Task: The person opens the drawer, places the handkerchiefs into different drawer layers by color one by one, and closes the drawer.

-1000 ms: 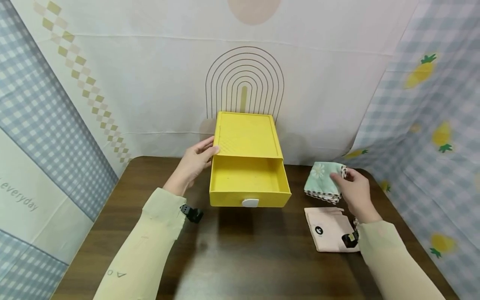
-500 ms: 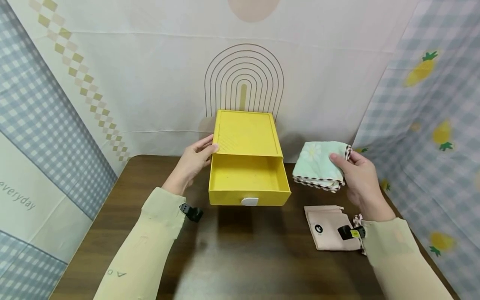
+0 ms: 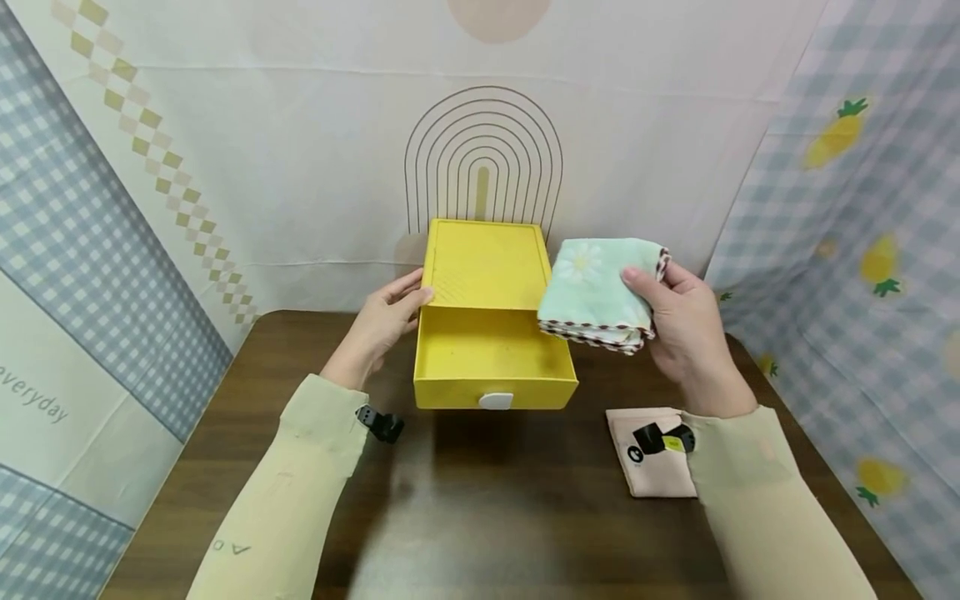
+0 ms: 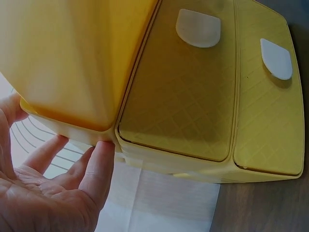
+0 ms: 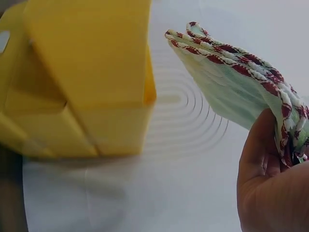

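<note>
A yellow drawer cabinet [image 3: 486,260] stands at the table's back, its top drawer [image 3: 442,394] pulled out with bare inside showing. My left hand [image 3: 381,327] rests against the cabinet's left side, thumb at the top edge; in the left wrist view, its fingertips [image 4: 103,150] touch the side wall. My right hand [image 3: 692,337] pinches a folded mint-green towel [image 3: 588,287] by its right edge, thumb on top. The towel has a daisy and a brown-and-white trim, and overlaps the cabinet's right edge in the head view. The right wrist view shows its folded layers [image 5: 227,82] raised beside the cabinet.
On the table [image 3: 495,533] at the right lies a folded pink cloth [image 3: 656,477] with a round black mark, partly covered by my right wrist's camera. Two closed drawers with white handles [image 4: 199,28] sit below the open one. A printed curtain [image 3: 315,167] hangs behind.
My right hand has lifted the green towel off the table and carried it leftward and up to the cabinet's right side. My left hand stays at the cabinet.
</note>
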A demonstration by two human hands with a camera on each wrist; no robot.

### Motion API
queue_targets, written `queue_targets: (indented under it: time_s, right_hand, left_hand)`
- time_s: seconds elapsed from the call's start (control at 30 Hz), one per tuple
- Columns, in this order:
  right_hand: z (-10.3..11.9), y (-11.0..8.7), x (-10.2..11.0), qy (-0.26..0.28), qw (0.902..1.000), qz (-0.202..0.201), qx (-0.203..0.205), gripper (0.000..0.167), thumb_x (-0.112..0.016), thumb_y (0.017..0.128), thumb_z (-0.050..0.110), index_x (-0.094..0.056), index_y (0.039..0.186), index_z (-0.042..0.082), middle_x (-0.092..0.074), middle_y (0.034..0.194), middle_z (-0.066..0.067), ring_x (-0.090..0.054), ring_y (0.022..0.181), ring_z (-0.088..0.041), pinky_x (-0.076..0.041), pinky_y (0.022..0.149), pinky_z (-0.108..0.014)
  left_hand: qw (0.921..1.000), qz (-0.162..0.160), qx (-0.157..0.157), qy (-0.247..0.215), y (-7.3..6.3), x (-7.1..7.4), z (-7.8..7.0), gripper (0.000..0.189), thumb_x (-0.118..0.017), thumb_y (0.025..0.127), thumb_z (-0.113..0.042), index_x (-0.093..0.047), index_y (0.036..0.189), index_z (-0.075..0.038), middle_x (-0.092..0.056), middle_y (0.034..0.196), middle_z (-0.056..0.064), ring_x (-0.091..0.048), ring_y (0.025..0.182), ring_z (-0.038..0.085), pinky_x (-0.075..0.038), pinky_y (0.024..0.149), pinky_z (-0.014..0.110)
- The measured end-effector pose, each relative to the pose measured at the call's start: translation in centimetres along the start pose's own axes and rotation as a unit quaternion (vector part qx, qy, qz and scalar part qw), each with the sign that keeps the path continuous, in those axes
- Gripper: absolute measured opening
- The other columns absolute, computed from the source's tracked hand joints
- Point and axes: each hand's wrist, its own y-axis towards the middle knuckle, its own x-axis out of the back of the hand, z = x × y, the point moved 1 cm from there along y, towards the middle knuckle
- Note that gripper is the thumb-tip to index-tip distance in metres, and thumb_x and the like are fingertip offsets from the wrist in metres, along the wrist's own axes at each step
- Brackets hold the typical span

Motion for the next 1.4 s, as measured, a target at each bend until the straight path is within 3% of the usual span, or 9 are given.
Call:
queue_targets:
  time_s: [0.4, 0.6, 0.73, 0.83, 1.0, 1.23, 1.4]
  right_hand:
    - [-1.2, -0.5, -6.7, -0.001, 0.9971, 0.072, -0.022, 0.047, -0.077, 0.085, 0.014, -0.060, 0.127, 0.001, -0.066, 0.103, -0.010, -0.069, 0.080, -0.017, -0.058, 0.070, -0.029]
    - [-2.3, -1.0, -9.1, -0.049, 0.9927, 0.105, -0.034, 0.042, -0.076, 0.085, 0.019, -0.062, 0.122, 0.003, -0.066, 0.101, -0.010, -0.068, 0.080, -0.018, -0.058, 0.071, -0.030]
    - [-3.3, -0.9, -9.7, -0.113, 0.9851, 0.121, -0.045, 0.034, -0.075, 0.087, 0.019, -0.064, 0.114, 0.000, -0.067, 0.094, -0.010, -0.065, 0.076, -0.016, -0.057, 0.068, -0.028]
    - [-4.0, -0.7, -9.6, -0.199, 0.9715, 0.120, -0.047, 0.026, -0.074, 0.088, 0.020, -0.065, 0.101, 0.000, -0.062, 0.085, -0.008, -0.059, 0.069, -0.015, -0.054, 0.061, -0.024]
    - [-4.8, -0.4, -9.2, -0.323, 0.9382, 0.118, -0.035, 0.025, -0.073, 0.088, 0.024, -0.062, 0.086, 0.002, -0.052, 0.075, -0.007, -0.049, 0.062, -0.018, -0.045, 0.053, -0.026]
    - [-5.3, -0.5, -9.4, -0.444, 0.8857, 0.133, 0.022, 0.015, -0.071, 0.087, 0.024, -0.066, 0.085, 0.010, -0.059, 0.076, -0.005, -0.051, 0.063, -0.019, -0.046, 0.054, -0.031]
    - [-5.6, -0.4, -10.2, -0.488, 0.8606, 0.143, 0.023, 0.023, -0.070, 0.085, 0.021, -0.056, 0.070, 0.011, -0.044, 0.063, 0.000, -0.041, 0.054, -0.016, -0.039, 0.048, -0.029]
  left_hand:
    - [0.9999, 0.006, 0.002, -0.014, -0.1, 0.1, -0.1, 0.055, -0.068, 0.089, -0.043, -0.051, 0.141, -0.034, -0.048, 0.142, -0.001, -0.049, 0.125, 0.018, -0.040, 0.105, 0.045]
    - [1.0000, 0.004, -0.002, -0.008, -0.1, 0.0, 0.0, 0.055, -0.068, 0.090, -0.043, -0.050, 0.142, -0.034, -0.049, 0.142, 0.000, -0.049, 0.126, 0.018, -0.040, 0.105, 0.043]
    - [1.0000, 0.004, 0.000, -0.003, -0.1, 0.0, 0.0, 0.054, -0.067, 0.090, -0.043, -0.051, 0.141, -0.035, -0.050, 0.141, -0.001, -0.048, 0.126, 0.018, -0.041, 0.105, 0.043]
    - [1.0000, 0.003, 0.002, -0.004, -0.1, 0.0, -0.1, 0.054, -0.067, 0.090, -0.043, -0.051, 0.141, -0.036, -0.050, 0.141, -0.002, -0.048, 0.126, 0.017, -0.041, 0.104, 0.043]
    - [1.0000, 0.003, 0.004, -0.002, -0.1, 0.0, -0.2, 0.053, -0.067, 0.090, -0.044, -0.051, 0.140, -0.037, -0.049, 0.141, -0.002, -0.048, 0.126, 0.016, -0.042, 0.104, 0.041]
    - [1.0000, 0.004, 0.002, -0.006, -0.2, 0.0, -0.1, 0.054, -0.068, 0.089, -0.044, -0.052, 0.140, -0.036, -0.050, 0.140, -0.002, -0.049, 0.126, 0.017, -0.042, 0.104, 0.042]
    - [0.9999, 0.009, 0.004, -0.006, -0.1, 0.0, -0.1, 0.056, -0.068, 0.089, -0.045, -0.050, 0.141, -0.036, -0.047, 0.143, -0.002, -0.047, 0.128, 0.017, -0.039, 0.106, 0.044]
